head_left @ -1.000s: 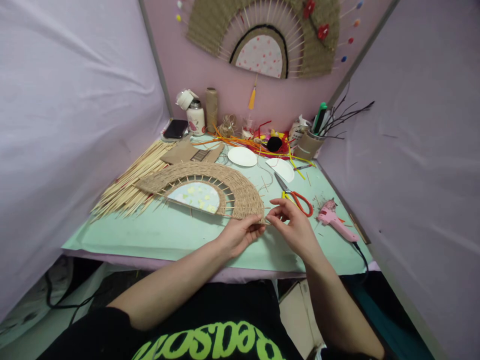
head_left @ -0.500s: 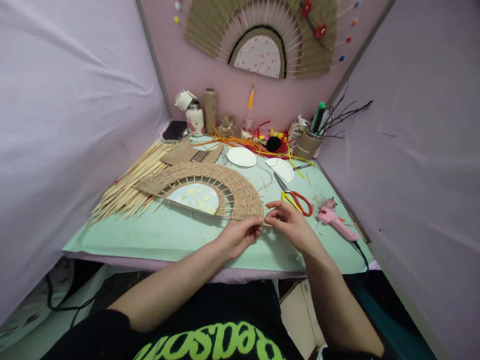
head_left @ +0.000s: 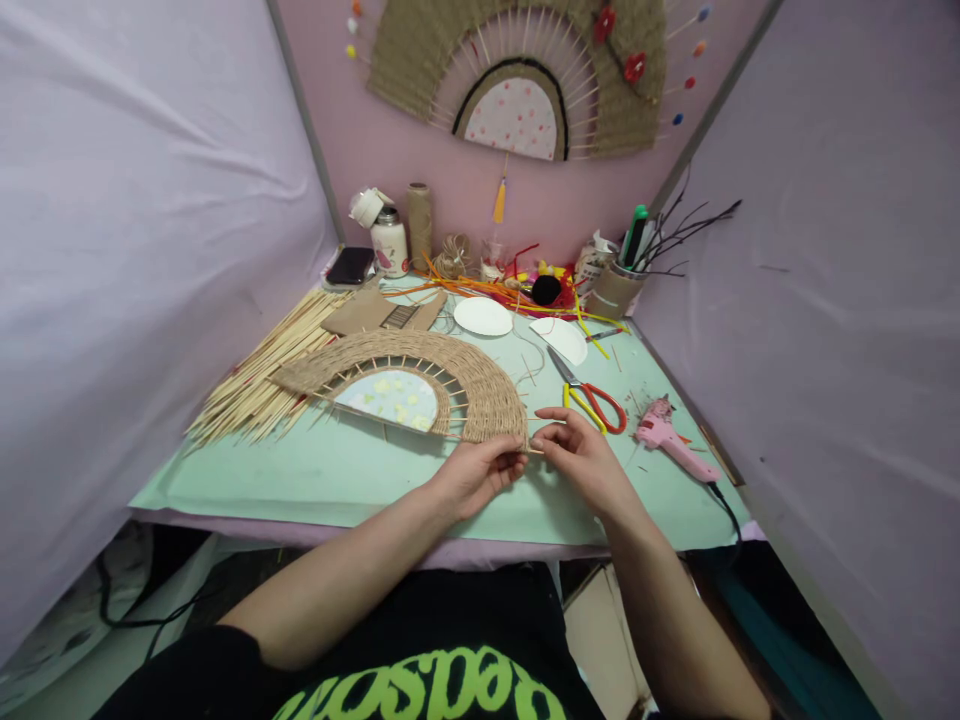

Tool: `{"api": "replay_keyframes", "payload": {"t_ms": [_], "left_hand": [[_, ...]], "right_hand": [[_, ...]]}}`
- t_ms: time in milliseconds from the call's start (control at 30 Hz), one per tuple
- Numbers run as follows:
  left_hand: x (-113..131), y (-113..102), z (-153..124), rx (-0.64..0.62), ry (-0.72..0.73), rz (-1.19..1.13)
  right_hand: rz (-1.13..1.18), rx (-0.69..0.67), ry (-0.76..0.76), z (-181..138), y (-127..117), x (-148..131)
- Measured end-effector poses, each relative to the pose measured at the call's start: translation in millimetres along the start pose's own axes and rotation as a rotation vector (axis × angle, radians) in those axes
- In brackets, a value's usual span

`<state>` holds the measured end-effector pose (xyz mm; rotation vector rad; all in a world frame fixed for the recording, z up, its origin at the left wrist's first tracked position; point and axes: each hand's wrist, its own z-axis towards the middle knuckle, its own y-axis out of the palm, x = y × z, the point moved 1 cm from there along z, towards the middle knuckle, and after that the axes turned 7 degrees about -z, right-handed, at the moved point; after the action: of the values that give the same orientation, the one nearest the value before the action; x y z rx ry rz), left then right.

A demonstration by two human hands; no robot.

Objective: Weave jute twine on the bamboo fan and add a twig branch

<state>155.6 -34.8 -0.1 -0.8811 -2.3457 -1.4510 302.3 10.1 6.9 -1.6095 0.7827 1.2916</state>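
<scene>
A half-ring fan woven from brown twine (head_left: 491, 385) lies over the table, thin sticks running through it and a pale, yellow-spotted half disc (head_left: 394, 398) at its centre. My left hand (head_left: 480, 475) is closed on the fan's lower right corner, thumb on top. Just right of that corner, my right hand (head_left: 577, 455) pinches thumb and forefinger together beside a protruding stick end. What sits between those fingertips is too small to make out. Behind my right hand lie scissors (head_left: 589, 395) with red and yellow handles.
A pink glue gun (head_left: 675, 440) lies at the right, its cord over the table edge. Loose sticks (head_left: 262, 375) are heaped at the left. White paper ovals (head_left: 484, 316), orange strips (head_left: 480, 287), a bottle (head_left: 389, 243) and a pen holder (head_left: 616, 290) stand or lie farther back.
The view has shifted slightly. My right hand's fingertips have moved a little, staying beside the fan's corner, while my left hand keeps its grip there.
</scene>
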Motion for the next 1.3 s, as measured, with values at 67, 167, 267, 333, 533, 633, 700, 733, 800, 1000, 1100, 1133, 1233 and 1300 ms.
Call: {"api": "replay_keyframes", "payload": {"t_ms": [67,167,267,333,533,633,700,733,800,1000,1100,1133,1233,1300], "left_hand": [[0,0,0,0.002,-0.002,-0.005],[0,0,-1,0.014,-0.014,-0.023],[0,-1,0,0.014,-0.017,-0.039],[0,-1,1,0.014,-0.018,-0.047],[1,-3,0,0.024,-0.042,-0.033],[1,-5,0,-0.002,-0.031,-0.027],[0,-7,1,-0.023,-0.021,-0.029],[-1,-7,1,-0.033,-0.019,-0.031],[-1,-8,2,-0.045,-0.018,-0.031],[0,-6,0,-0.038,-0.022,-0.023],[0,-5,0,-0.042,-0.022,-0.027],[0,-5,-1,-0.041,-0.023,-0.029],[-1,-6,0,-0.038,-0.026,-0.027],[-2,-7,0,-0.038,-0.026,-0.021]], "right_hand": [[-0.008,-0.005,-0.003,-1,1,1],[-0.015,-0.001,-0.025,-2,2,2],[-0.063,0.090,-0.067,-5,-1,3],[-0.179,0.273,-0.163,-10,-4,2],[-0.804,0.463,-0.807,-34,3,-10],[-0.979,0.490,-0.904,-35,11,-11],[-1.027,0.511,-0.898,-33,15,-9],[-1.040,0.511,-0.890,-31,16,-9],[-1.047,0.507,-0.878,-30,18,-8],[-1.052,0.498,-0.870,-28,17,-6],[-1.075,0.488,-0.867,-27,16,-7],[-1.080,0.484,-0.869,-27,15,-7],[-1.092,0.464,-0.877,-26,15,-9],[-1.104,0.448,-0.877,-26,14,-10]]}}
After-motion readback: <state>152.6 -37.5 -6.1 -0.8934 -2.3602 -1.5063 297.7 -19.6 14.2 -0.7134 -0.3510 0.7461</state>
